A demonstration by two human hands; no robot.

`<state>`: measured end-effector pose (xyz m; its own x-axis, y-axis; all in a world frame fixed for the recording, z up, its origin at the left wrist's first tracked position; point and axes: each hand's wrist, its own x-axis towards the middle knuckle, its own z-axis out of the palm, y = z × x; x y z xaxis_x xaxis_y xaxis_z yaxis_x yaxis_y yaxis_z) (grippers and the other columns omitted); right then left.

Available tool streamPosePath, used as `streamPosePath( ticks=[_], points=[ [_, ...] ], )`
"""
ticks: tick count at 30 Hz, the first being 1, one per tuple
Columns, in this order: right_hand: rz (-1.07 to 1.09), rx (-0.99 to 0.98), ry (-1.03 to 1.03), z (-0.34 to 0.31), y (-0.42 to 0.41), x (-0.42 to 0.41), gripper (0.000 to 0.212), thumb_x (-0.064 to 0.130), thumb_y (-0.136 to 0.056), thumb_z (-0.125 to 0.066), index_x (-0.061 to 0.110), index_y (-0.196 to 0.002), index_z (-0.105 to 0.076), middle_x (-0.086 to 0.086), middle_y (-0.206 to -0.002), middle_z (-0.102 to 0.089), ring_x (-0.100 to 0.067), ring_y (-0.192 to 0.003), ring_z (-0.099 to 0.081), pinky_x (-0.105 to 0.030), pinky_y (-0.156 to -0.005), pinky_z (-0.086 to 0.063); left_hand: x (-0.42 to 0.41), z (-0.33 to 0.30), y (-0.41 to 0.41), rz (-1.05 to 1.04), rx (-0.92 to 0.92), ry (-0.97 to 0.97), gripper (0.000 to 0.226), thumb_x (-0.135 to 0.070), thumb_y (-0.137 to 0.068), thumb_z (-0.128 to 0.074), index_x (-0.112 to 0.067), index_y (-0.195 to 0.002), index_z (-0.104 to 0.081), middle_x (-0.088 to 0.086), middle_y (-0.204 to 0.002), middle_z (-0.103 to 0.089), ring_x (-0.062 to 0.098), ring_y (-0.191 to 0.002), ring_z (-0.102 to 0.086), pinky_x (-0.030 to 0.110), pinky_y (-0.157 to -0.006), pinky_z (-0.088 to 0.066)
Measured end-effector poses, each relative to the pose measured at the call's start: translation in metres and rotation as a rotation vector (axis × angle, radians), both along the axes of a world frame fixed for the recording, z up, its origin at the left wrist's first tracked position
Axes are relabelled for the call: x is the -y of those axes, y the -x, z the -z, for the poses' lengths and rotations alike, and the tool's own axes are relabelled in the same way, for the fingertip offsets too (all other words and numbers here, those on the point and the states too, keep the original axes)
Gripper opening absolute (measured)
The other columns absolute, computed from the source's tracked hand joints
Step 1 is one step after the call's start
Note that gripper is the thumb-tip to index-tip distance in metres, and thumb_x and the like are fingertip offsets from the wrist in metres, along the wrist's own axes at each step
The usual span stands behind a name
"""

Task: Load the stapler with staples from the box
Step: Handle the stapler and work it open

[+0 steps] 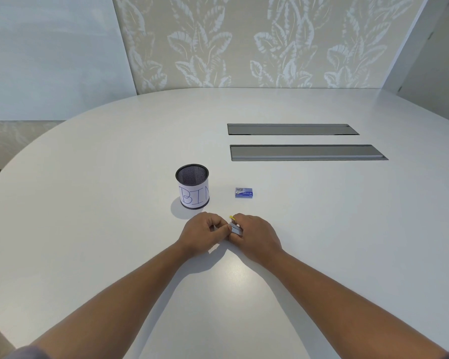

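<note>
Clearly, the stapler [236, 227] was small, hard and light, held just above the surface [88, 203] near the person. The right hand [254, 234] gripped its body while the left hand [202, 233] pinched its left end. Its long side ran left to right. The box [243, 192] sat farther off, closed.

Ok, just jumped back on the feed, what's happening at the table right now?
A person is working a small stapler with both hands near the front of the white table. The right hand grips it, a yellow part poking out above the fingers, while the left hand pinches at its metal end. The blue staple box lies on the table just beyond the hands, apart from them, and a mesh cup labelled BIN stands to its left. Whether staples are in yet, I cannot tell.
</note>
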<state>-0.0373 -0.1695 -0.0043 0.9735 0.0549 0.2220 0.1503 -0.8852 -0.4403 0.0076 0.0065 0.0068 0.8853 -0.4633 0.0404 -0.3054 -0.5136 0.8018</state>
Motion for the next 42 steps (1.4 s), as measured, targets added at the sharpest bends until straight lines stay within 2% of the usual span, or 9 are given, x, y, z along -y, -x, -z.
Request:
streamPosePath(
  ticks=[6, 12, 17, 24, 28, 31, 33, 37, 42],
  points=[
    [-0.021, 0.013, 0.026, 0.003, -0.002, 0.001, 0.030, 0.043, -0.096, -0.057, 0.017, -0.081, -0.051, -0.001, -0.072, -0.060, -0.025, -0.067, -0.053, -0.042, -0.060, -0.047, 0.000, 0.001, 0.000, -0.001, -0.001, 0.009, 0.024, -0.040, -0.081, -0.059, -0.024, -0.074, -0.076, -0.005, -0.077, -0.074, 0.018, -0.077, -0.066, 0.040, -0.077, -0.054],
    [0.019, 0.064, -0.093, 0.007, -0.002, 0.002, 0.041, 0.059, -0.089, -0.054, 0.028, -0.115, -0.057, 0.009, -0.073, -0.058, -0.015, -0.067, -0.050, -0.033, -0.062, -0.046, -0.001, 0.005, -0.003, -0.025, -0.044, 0.083, 0.025, -0.045, -0.083, -0.060, -0.026, -0.073, -0.075, 0.001, -0.072, -0.073, 0.016, -0.064, -0.060, 0.037, -0.070, -0.052],
    [0.039, 0.060, -0.233, 0.008, -0.002, 0.006, 0.036, 0.065, -0.083, -0.060, 0.035, -0.096, -0.044, 0.009, -0.061, -0.052, -0.009, -0.056, -0.050, -0.029, -0.053, -0.040, -0.004, 0.007, -0.004, -0.032, -0.088, 0.165, 0.030, -0.045, -0.090, -0.063, -0.022, -0.075, -0.075, 0.004, -0.067, -0.068, 0.010, -0.059, -0.048, 0.032, -0.064, -0.042],
    [0.001, 0.067, -0.350, 0.009, -0.004, 0.007, 0.026, 0.051, -0.081, -0.068, 0.029, -0.091, -0.058, 0.008, -0.073, -0.064, -0.015, -0.062, -0.058, -0.038, -0.059, -0.052, -0.003, 0.006, -0.005, -0.041, -0.105, 0.245, 0.038, -0.050, -0.092, -0.063, -0.017, -0.076, -0.075, 0.019, -0.075, -0.069, 0.014, -0.063, -0.052, 0.034, -0.065, -0.043],
    [-0.022, 0.042, -0.390, 0.010, -0.005, 0.008, 0.027, 0.049, -0.086, -0.066, 0.023, -0.089, -0.060, 0.003, -0.069, -0.061, -0.017, -0.060, -0.052, -0.043, -0.058, -0.051, -0.001, 0.006, -0.005, -0.072, -0.106, 0.289, 0.048, -0.065, -0.083, -0.065, -0.018, -0.075, -0.075, 0.016, -0.073, -0.069, 0.014, -0.063, -0.055, 0.034, -0.066, -0.046],
    [-0.071, 0.061, -0.376, 0.008, -0.004, 0.008, 0.032, 0.057, -0.096, -0.055, 0.026, -0.089, -0.059, 0.006, -0.070, -0.059, -0.015, -0.062, -0.051, -0.041, -0.058, -0.048, -0.002, 0.008, -0.007, -0.098, -0.107, 0.330, 0.038, -0.054, -0.081, -0.077, -0.017, -0.077, -0.073, 0.007, -0.068, -0.066, 0.017, -0.062, -0.060, 0.034, -0.065, -0.047],
    [-0.103, 0.074, -0.371, 0.006, -0.002, 0.008, 0.037, 0.062, -0.100, -0.047, 0.028, -0.090, -0.058, 0.008, -0.070, -0.057, -0.014, -0.064, -0.051, -0.038, -0.058, -0.047, -0.002, 0.011, -0.009, -0.102, -0.093, 0.330, 0.025, -0.042, -0.084, -0.081, -0.019, -0.081, -0.071, -0.001, -0.070, -0.064, 0.020, -0.063, -0.066, 0.032, -0.065, -0.046],
    [-0.110, 0.050, -0.356, 0.002, -0.002, 0.008, 0.025, 0.059, -0.104, -0.039, 0.040, -0.095, -0.054, 0.023, -0.073, -0.057, -0.006, -0.068, -0.052, -0.027, -0.060, -0.040, 0.000, 0.011, -0.010, -0.122, -0.048, 0.324, 0.026, -0.040, -0.085, -0.080, -0.030, -0.106, -0.068, -0.008, -0.095, -0.065, 0.008, -0.063, -0.047, 0.015, -0.061, -0.044],
    [-0.096, 0.017, -0.384, 0.004, -0.002, 0.010, 0.030, 0.056, -0.101, -0.031, 0.043, -0.105, -0.058, 0.030, -0.084, -0.061, 0.001, -0.081, -0.058, -0.024, -0.070, -0.044, 0.001, 0.012, -0.011, -0.017, -0.036, 0.271, 0.035, -0.034, -0.094, -0.072, -0.030, -0.128, -0.067, -0.015, -0.104, -0.071, 0.011, -0.066, -0.048, 0.022, -0.072, -0.047]
  ],
)
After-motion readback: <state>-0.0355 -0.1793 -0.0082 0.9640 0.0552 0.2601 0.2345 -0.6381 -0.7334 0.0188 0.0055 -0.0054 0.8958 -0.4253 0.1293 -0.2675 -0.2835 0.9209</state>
